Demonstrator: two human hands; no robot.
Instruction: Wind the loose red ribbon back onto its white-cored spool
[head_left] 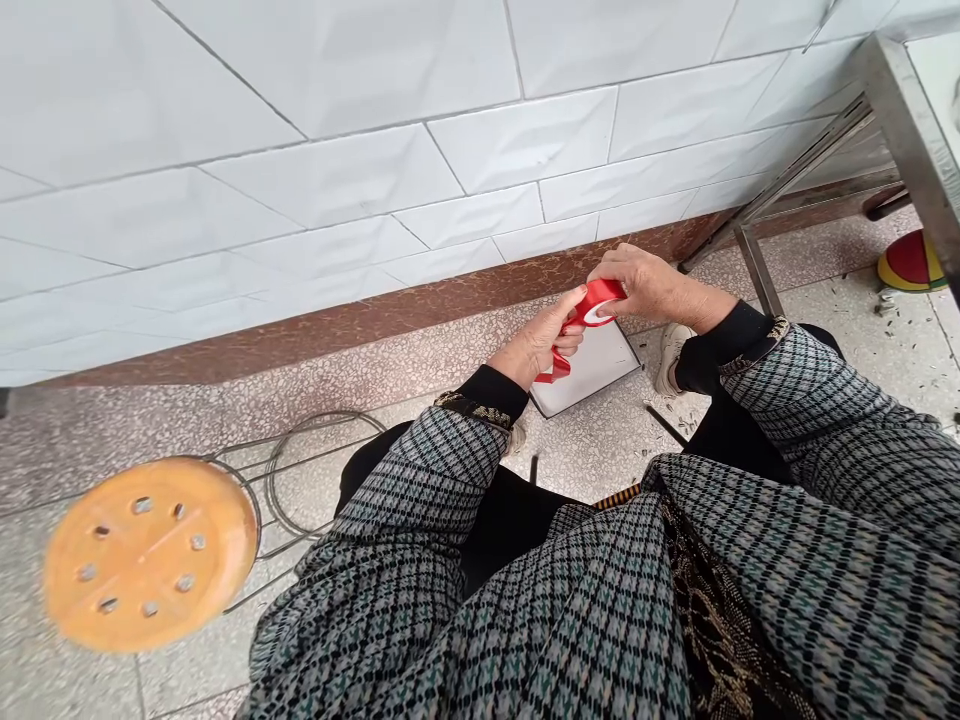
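A roll of red ribbon [602, 301] with a white core is in my right hand [643, 283], its fingers closed around the roll's upper right side. My left hand [541, 338] is closed on the loose ribbon, close to the roll. A loop of that ribbon [555, 368] hangs below the left fingers. Under both hands, a white rectangular board or box with a dark edge [592, 372] lies low near the floor between my feet. Part of it is covered by my hands.
An orange round stool [150, 555] with holes and wire legs stands at left. White wall tiles [517, 150] rise in front. A metal table frame [911, 140] is at upper right, with a red and yellow ball [909, 262] beneath. Dark scraps litter the speckled floor [862, 350].
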